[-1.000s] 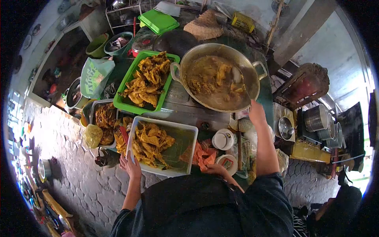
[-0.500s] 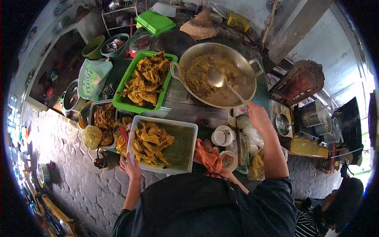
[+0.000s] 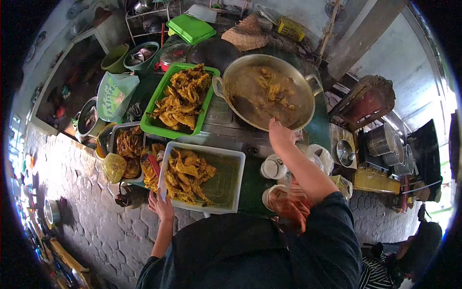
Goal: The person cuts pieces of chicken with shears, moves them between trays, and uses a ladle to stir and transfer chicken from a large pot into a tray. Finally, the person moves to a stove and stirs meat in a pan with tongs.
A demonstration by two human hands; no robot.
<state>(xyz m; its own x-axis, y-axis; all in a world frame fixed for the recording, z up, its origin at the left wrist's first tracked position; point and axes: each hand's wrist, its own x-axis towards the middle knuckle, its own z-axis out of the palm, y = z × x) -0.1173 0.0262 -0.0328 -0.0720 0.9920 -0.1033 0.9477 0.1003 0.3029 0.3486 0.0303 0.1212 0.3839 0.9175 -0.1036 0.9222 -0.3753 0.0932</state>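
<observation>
My right hand (image 3: 280, 135) is closed at the front rim of a wide metal pan (image 3: 264, 58) of brownish broth with chicken pieces (image 3: 276, 89). It grips the ladle, whose handle and bowl are largely hidden by the hand and broth. My left hand (image 3: 161, 207) rests with fingers spread against the near left corner of a white plastic tub (image 3: 231, 210). Yellow cooked chicken (image 3: 187, 176) fills the tub's left side; shallow yellowish liquid covers the rest. Behind it, a green tray (image 3: 208, 103) holds more cooked chicken (image 3: 183, 98).
Left of the tub stands another container of chicken (image 3: 129, 144) beside a tied yellow bag (image 3: 113, 168). White tubs (image 3: 273, 167) and a blurred orange plastic bag (image 3: 294, 204) lie near my right forearm. Pots (image 3: 382, 139) stand at right. A person in stripes (image 3: 375, 272) is at lower right.
My right hand has moved left and nearer the pan's front rim; the ladle bowl has gone out of sight. The orange bag has shifted right. My left hand stays at the tub.
</observation>
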